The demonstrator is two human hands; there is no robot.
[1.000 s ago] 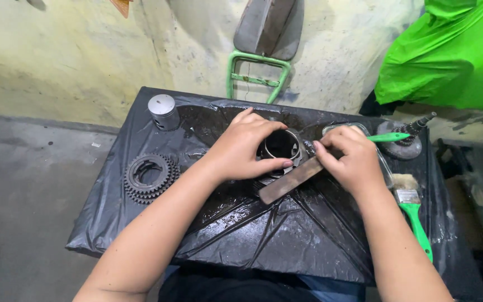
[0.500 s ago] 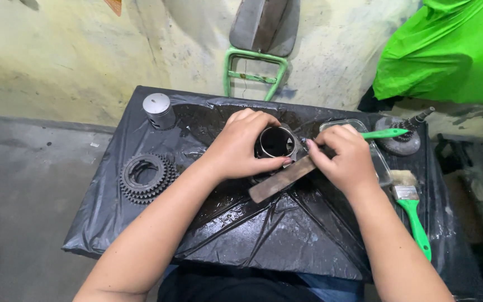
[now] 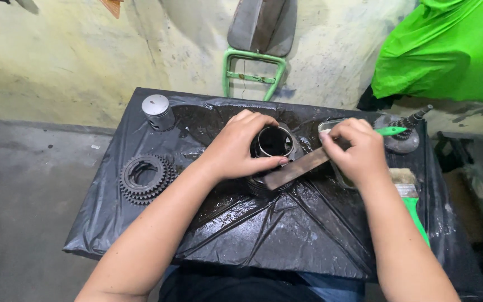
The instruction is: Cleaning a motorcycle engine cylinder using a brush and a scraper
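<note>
My left hand grips a dark metal engine cylinder with an open round bore, standing on the black plastic sheet. My right hand holds the upper end of a flat brownish file. The file slants down to the left and lies against the cylinder's near side. My left thumb touches the file's lower end.
A grey piston stands at the sheet's back left; a toothed gear cluster lies at the left. A green-handled brush, a clear container, a green-handled tool and a geared shaft sit right. A green cover is beyond.
The view has shifted a little. My hands stay on the cylinder, and the file has slid slightly along its near side.
</note>
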